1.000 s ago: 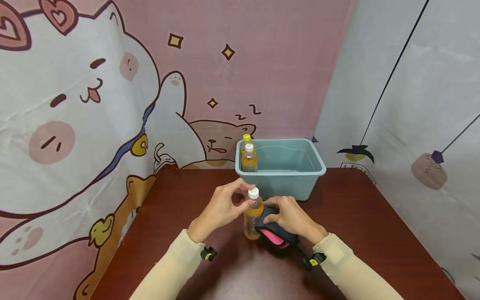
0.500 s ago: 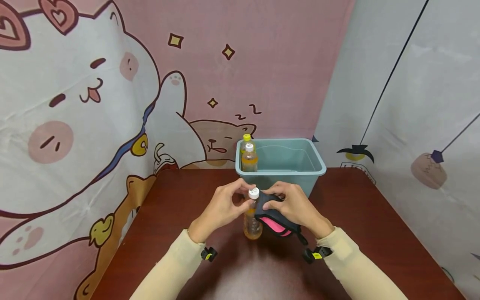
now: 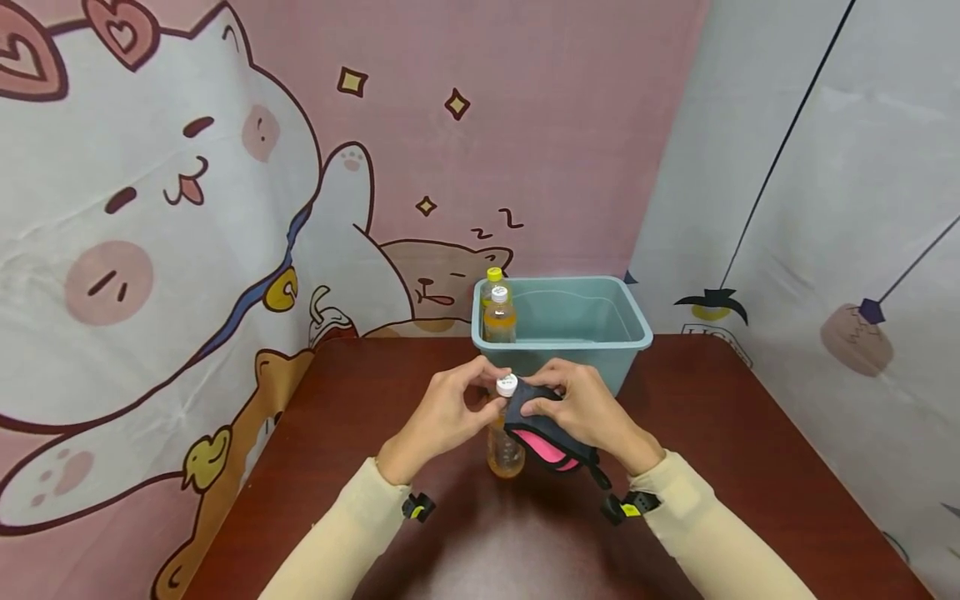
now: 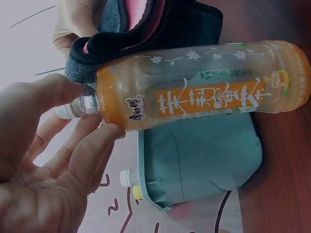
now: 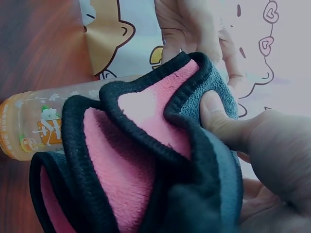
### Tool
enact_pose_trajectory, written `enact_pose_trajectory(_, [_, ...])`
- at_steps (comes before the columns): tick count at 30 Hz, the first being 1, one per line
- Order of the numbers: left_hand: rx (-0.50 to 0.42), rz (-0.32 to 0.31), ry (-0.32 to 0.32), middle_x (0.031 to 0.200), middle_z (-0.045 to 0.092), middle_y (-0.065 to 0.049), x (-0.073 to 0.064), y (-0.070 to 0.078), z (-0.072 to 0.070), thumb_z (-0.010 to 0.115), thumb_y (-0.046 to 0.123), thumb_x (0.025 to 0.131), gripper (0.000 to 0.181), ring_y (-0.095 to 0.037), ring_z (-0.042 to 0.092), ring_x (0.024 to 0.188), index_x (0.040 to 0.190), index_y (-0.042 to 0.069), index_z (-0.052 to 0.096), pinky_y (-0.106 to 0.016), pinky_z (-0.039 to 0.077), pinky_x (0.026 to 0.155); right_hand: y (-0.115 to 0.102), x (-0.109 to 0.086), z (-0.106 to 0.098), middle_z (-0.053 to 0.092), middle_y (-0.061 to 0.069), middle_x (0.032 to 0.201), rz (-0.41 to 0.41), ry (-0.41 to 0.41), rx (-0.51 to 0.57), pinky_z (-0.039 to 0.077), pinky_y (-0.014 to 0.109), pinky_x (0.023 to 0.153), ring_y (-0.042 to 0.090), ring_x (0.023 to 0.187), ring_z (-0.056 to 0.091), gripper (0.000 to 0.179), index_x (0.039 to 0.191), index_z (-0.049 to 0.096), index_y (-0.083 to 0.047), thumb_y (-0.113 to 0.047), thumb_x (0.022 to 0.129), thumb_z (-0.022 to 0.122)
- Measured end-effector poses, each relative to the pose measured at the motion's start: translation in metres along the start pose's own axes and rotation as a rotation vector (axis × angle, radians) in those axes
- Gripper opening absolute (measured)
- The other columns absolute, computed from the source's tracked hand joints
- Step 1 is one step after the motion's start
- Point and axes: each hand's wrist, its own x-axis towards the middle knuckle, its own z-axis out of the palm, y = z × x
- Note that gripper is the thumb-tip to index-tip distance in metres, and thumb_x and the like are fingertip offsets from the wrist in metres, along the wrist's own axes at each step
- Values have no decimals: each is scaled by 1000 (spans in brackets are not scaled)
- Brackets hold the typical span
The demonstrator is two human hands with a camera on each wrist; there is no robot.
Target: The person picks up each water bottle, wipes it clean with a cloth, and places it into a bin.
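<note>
An orange-labelled drink bottle (image 4: 209, 92) with a white cap (image 3: 507, 385) stands upright on the table. My left hand (image 3: 453, 408) grips it around the neck, thumb and fingers just under the cap. In my right hand (image 3: 592, 408) a folded cleaning cloth (image 3: 546, 429), dark grey on one side and pink on the other with black edging, is pinched between thumb and fingers. The cloth (image 5: 146, 111) lies against the bottle's upper side and covers part of it in the right wrist view. Its lower folds hang down beside the bottle.
Behind the hands stands a light blue plastic bin (image 3: 562, 346). Two bottles are in its left end, one with a white cap (image 3: 499, 295) and one with a yellow cap (image 3: 494, 274). The dark red-brown table (image 3: 375, 375) meets a cartoon-printed backdrop (image 3: 570, 150).
My right hand has risen with the cloth toward the bottle's neck, then shifted slightly left against it. My left hand keeps its grip at the same spot.
</note>
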Motion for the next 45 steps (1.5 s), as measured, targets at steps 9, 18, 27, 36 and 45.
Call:
enact_pose_trajectory(9, [0, 2, -8, 140, 85, -3, 0, 0, 1, 90, 12, 104, 27, -18, 85, 116, 125, 14, 73, -30, 71, 99, 5, -4, 2, 84, 2, 109, -8, -16, -52, 61, 23, 75, 9, 90, 71, 41, 129, 89, -6, -18, 92, 101])
enact_pose_trajectory(18, [3, -1, 2, 139, 85, -5, -1, 2, -1, 89, 10, 104, 28, -21, 85, 116, 126, 13, 72, -30, 71, 99, 26, -13, 14, 86, 2, 108, -31, -79, -103, 63, 22, 76, 10, 93, 78, 38, 126, 89, -2, -16, 93, 100])
enact_pose_trajectory(27, [-9, 3, 0, 135, 86, -7, 2, -1, 3, 88, 9, 105, 28, -23, 84, 115, 128, 12, 72, -43, 74, 91, 52, -23, 42, 87, 3, 109, -64, -168, -152, 68, 28, 80, 12, 97, 81, 28, 118, 92, -7, -16, 93, 100])
enact_pose_trajectory(36, [13, 8, 12, 136, 86, -6, 1, 1, 2, 88, 10, 105, 28, -20, 84, 115, 127, 13, 72, -38, 73, 100, 64, -25, 58, 87, 7, 112, -35, -258, -141, 65, 24, 78, 12, 101, 80, 28, 120, 91, -4, -13, 94, 99])
enact_pose_trajectory(45, [16, 6, 13, 135, 86, -5, -1, 1, 3, 89, 11, 105, 30, -20, 84, 116, 129, 14, 71, -36, 72, 100, 66, -28, 61, 85, 8, 109, -13, -274, -115, 60, 22, 75, 7, 95, 74, 29, 120, 91, -2, -11, 94, 99])
